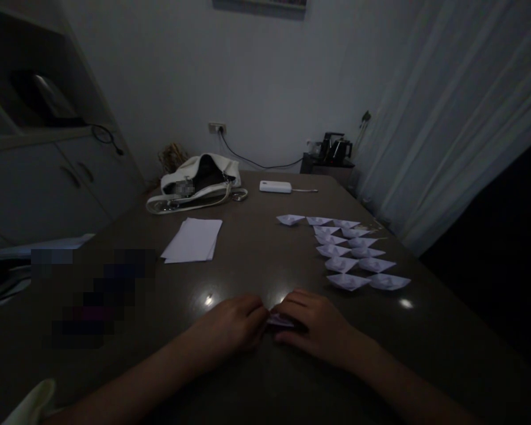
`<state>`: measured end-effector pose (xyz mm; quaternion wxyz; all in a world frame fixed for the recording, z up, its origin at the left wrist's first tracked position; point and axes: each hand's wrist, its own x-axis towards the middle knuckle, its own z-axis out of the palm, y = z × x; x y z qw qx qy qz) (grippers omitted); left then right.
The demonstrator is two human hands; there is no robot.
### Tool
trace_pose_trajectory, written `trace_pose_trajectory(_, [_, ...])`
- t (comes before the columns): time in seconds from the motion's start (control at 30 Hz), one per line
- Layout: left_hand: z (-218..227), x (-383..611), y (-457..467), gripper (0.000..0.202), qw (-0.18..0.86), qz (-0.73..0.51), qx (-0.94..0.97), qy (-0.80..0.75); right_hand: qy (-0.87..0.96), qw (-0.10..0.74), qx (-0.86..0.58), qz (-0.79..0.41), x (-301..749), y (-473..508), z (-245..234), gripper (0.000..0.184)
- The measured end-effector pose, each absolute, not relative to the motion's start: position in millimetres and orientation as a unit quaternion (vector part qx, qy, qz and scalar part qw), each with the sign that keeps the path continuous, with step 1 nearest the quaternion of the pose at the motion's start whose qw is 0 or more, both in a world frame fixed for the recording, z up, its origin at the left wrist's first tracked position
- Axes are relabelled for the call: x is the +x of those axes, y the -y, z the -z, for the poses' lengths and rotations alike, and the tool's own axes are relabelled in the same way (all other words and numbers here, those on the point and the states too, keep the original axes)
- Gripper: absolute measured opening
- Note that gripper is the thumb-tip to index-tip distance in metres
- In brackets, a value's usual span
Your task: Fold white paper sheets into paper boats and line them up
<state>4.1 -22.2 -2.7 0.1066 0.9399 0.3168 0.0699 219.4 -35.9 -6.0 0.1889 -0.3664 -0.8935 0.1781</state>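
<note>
Both my hands meet at the near middle of the dark table point(256, 254). My left hand point(232, 327) and my right hand point(312, 324) have their fingers closed on a small folded piece of white paper point(279, 320), of which only a sliver shows between them. To the right, beyond my right hand, several folded paper boats point(349, 254) lie in two rows. A stack of white paper sheets point(193, 239) lies further back on the left.
A white handbag point(197, 183) lies at the far end of the table, with a white power bank point(275, 186) and its cable beside it. Cabinets stand at the left, a curtain hangs at the right. A blurred patch covers the near left of the table.
</note>
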Motion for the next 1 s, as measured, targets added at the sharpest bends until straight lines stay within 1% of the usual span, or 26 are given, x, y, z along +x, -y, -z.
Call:
trace_pose_trajectory(0.1, [-5, 4, 24, 0.017, 0.194, -0.143, 0.909, -0.34, 0.858, 0.288, -0.377, -0.196, 218, 37, 7, 0.018])
trace_pose_trajectory(0.2, [-10, 5, 26, 0.017, 0.269, -0.202, 0.871, -0.357, 0.791, 0.351, -0.429, -0.26, 213, 38, 7, 0.023])
trace_pose_trajectory(0.37, [-7, 7, 26, 0.022, 0.326, -0.188, 0.851, -0.367, 0.71, 0.36, -0.477, -0.374, 205, 38, 11, 0.035])
trace_pose_trajectory(0.5, [-6, 10, 28, 0.03, 0.333, -0.193, 0.833, -0.397, 0.68, 0.357, -0.471, -0.434, 201, 39, 13, 0.044])
trace_pose_trajectory(0.67, [-13, 14, 36, 0.031, 0.349, -0.2, 0.814, -0.419, 0.666, 0.38, -0.468, -0.439, 199, 41, 10, 0.049])
trace_pose_trajectory(0.83, [-15, 13, 35, 0.034, 0.408, -0.212, 0.793, -0.399, 0.632, 0.397, -0.464, -0.477, 199, 42, 9, 0.047])
trace_pose_trajectory(0.93, [-11, 12, 32, 0.035, 0.422, -0.221, 0.785, -0.396, 0.65, 0.401, -0.463, -0.449, 200, 42, 8, 0.047])
trace_pose_trajectory(1.0, [-8, 11, 31, 0.036, 0.467, -0.211, 0.766, -0.388, 0.664, 0.405, -0.471, -0.416, 201, 41, 8, 0.049])
